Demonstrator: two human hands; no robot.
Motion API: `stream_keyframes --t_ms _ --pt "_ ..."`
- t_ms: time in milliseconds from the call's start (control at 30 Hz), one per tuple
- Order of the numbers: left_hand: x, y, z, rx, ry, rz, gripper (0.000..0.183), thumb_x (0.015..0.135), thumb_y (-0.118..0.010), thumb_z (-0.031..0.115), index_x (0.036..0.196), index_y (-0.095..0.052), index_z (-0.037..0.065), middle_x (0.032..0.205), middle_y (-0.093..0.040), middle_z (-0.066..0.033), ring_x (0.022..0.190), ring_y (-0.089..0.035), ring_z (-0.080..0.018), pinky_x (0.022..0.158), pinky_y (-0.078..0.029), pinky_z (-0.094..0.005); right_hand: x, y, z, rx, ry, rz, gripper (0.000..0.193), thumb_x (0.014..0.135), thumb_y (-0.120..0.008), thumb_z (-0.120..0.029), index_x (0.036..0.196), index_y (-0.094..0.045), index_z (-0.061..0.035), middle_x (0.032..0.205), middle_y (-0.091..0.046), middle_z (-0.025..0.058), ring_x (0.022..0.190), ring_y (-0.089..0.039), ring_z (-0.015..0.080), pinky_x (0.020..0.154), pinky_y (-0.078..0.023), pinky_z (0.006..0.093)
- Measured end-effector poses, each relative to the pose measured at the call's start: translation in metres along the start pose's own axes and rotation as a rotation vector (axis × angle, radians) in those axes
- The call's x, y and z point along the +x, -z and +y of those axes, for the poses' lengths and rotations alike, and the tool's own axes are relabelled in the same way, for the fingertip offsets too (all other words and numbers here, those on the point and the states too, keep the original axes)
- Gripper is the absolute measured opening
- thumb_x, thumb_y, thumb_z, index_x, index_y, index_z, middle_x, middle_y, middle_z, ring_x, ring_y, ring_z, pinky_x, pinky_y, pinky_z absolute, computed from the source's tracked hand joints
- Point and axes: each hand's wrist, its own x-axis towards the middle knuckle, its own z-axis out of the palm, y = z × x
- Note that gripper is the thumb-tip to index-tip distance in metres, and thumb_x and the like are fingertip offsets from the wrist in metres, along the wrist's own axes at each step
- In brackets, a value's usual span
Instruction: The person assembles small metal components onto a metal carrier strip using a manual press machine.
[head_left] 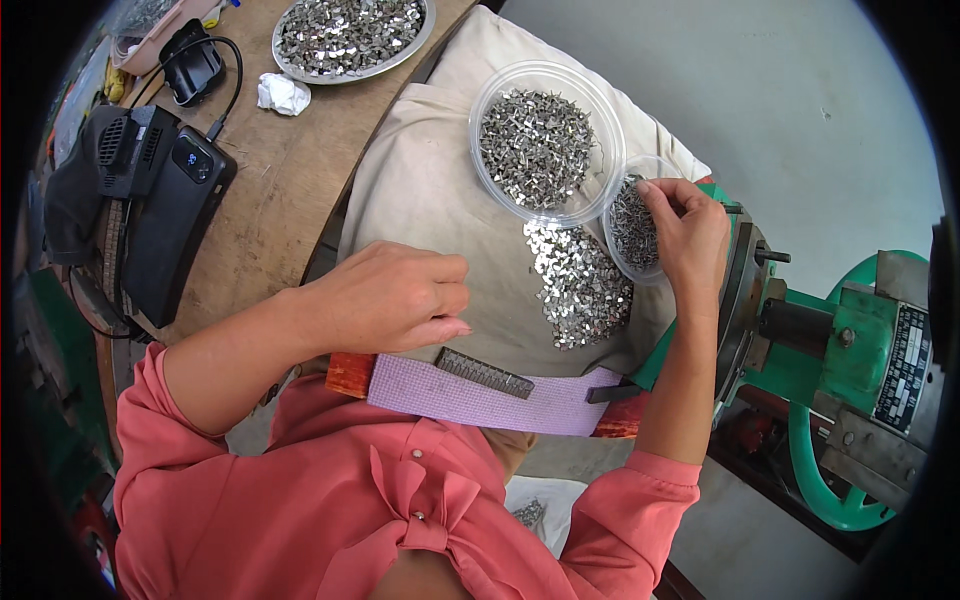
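My right hand [690, 240] reaches into a small clear round tub [616, 262] of thin metal pins [632, 225]. Its thumb and forefinger are pinched together, and whatever lies between them is too small to make out. My left hand [405, 297] hovers above the beige cloth [480, 285] with its fingers curled in; their inner side is hidden. Just below it, a dark notched metal bar [484, 373] lies on a purple woven strip [450, 400]. Shiny flat metal bits [585, 295] are heaped loose on the cloth beside the small tub.
A larger clear tub [475, 150] of small metal parts stands behind the pile. On the wooden table [265, 190] at left are a metal dish [430, 35] of parts, crumpled tissue [284, 94] and a black power bank [190, 200] with cable. A green machine [860, 345] stands at right.
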Motion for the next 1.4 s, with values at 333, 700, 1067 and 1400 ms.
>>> stream_keyframes --t_ms 333,700,1067,1400 --pt "0.001 0.002 0.000 0.021 0.010 -0.031 0.027 0.087 -0.070 0.026 0.078 -0.057 0.004 0.083 -0.052 -0.0092 0.077 -0.061 -0.0297 0.068 -0.049 -0.0437 -0.068 0.028 -0.028 0.289 0.156 -0.060 0.009 0.084 -0.075 -0.005 0.091 -0.074 0.0013 0.080 -0.073 0.0057 0.072 -0.066 0.0127 0.069 -0.052 0.0273" --pt "0.000 -0.003 0.000 0.027 -0.044 0.038 0.030 0.083 -0.074 0.024 0.073 -0.054 0.005 0.078 -0.047 -0.0085 0.069 -0.056 -0.0297 0.062 -0.045 -0.0425 -0.144 -0.035 -0.021 0.069 0.457 -0.044 0.016 0.074 -0.080 -0.009 0.088 -0.072 -0.0110 0.082 -0.063 0.0005 0.080 -0.059 0.0223 0.073 -0.041 0.0367" --pt "-0.001 -0.003 -0.001 0.028 -0.037 0.043 0.030 0.082 -0.075 0.023 0.073 -0.053 0.005 0.077 -0.046 -0.0081 0.067 -0.055 -0.0295 0.061 -0.044 -0.0419 -0.168 -0.009 -0.009 0.608 -0.129 -0.217 0.008 0.079 -0.079 -0.005 0.086 -0.074 -0.0030 0.080 -0.072 0.0063 0.074 -0.063 0.0175 0.074 -0.047 0.0299" --pt "0.000 -0.004 -0.001 0.042 -0.038 0.048 0.030 0.082 -0.074 0.023 0.072 -0.052 0.005 0.077 -0.046 -0.0083 0.067 -0.054 -0.0297 0.060 -0.044 -0.0419 -0.179 -0.011 -0.007 0.321 0.023 -0.325 0.009 0.078 -0.080 -0.013 0.087 -0.078 -0.0103 0.090 -0.063 -0.0014 0.092 -0.049 0.0188 0.085 -0.035 0.0329"
